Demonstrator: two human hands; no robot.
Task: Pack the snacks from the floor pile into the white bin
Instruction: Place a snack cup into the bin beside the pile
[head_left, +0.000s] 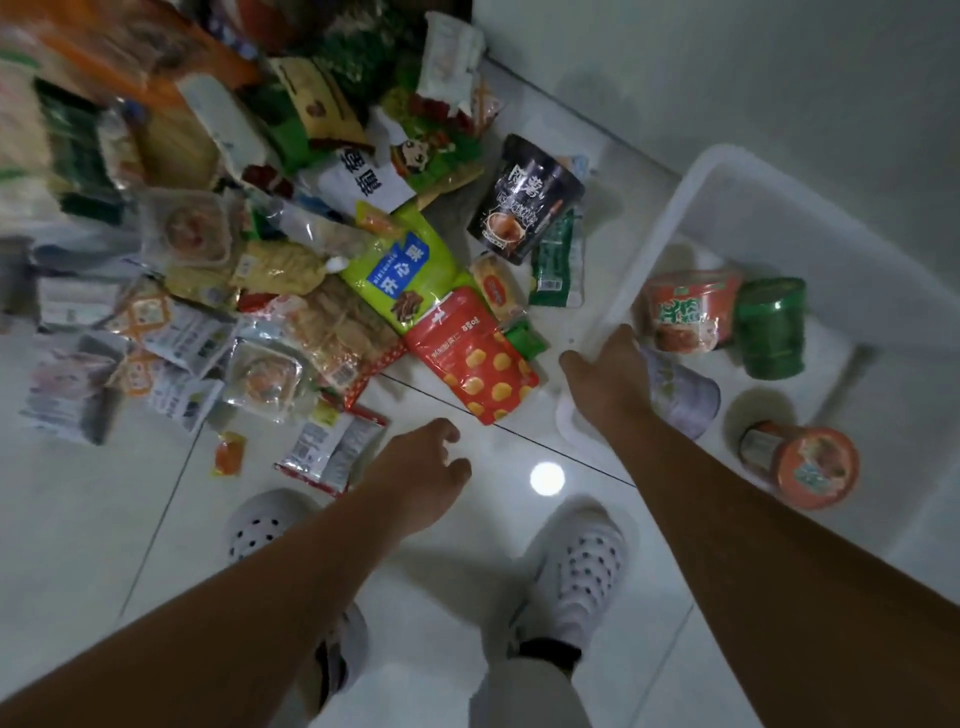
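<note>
A pile of snack packets (218, 244) covers the floor at the left and top. At its near edge lie a red pouch (472, 358), a green pouch (395, 270) and a black cup (524, 197). The white bin (649, 249) stands at the right. Inside it lie a red bowl (685, 312), a green cup (771, 327), an orange-lidded bowl (800, 462) and a pale cup (683, 397). My right hand (608, 374) hangs over the bin's near left rim beside the pale cup, fingers relaxed. My left hand (421, 467) hovers over bare floor below the red pouch, loosely curled and holding nothing.
A red-and-white packet (332, 452) and a small orange sachet (228, 454) lie near my left hand. My feet in white perforated clogs (587, 561) stand on glossy white tiles. A white wall (727, 67) rises behind the bin.
</note>
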